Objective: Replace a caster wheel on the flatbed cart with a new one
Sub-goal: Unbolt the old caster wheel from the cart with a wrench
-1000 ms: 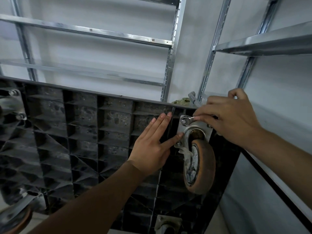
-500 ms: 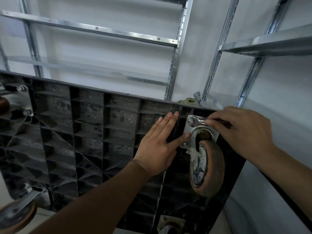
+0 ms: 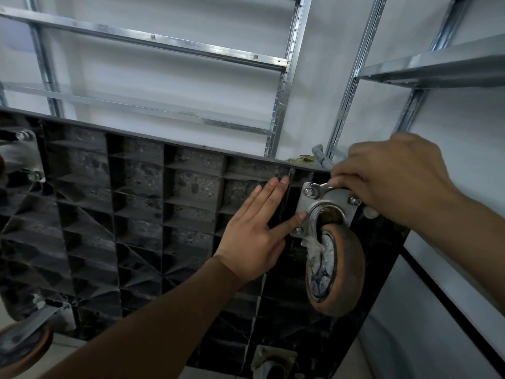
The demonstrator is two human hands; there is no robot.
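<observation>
The flatbed cart (image 3: 142, 214) stands on edge, its black ribbed underside facing me. A worn orange caster wheel (image 3: 337, 272) sits at the upper right corner on a steel mounting plate (image 3: 307, 207) with bolts at its corners. My right hand (image 3: 388, 181) grips a metal wrench (image 3: 321, 188) whose head sits on the plate's upper-left bolt. My left hand (image 3: 257, 236) presses flat on the cart's ribs, fingers straight, thumb touching the plate's left edge.
Other casters show at the cart's left top (image 3: 19, 157), lower left (image 3: 21, 348) and bottom middle (image 3: 273, 359). Steel shelving uprights and rails (image 3: 285, 86) stand against the white wall behind. A grey pipe end (image 3: 318, 154) and a crumpled rag lie behind the cart's top edge.
My right hand has swung the wrench handle on the upper-left bolt, first downward and then back up. The view has shifted slightly left. My left hand stays pressed on the cart.
</observation>
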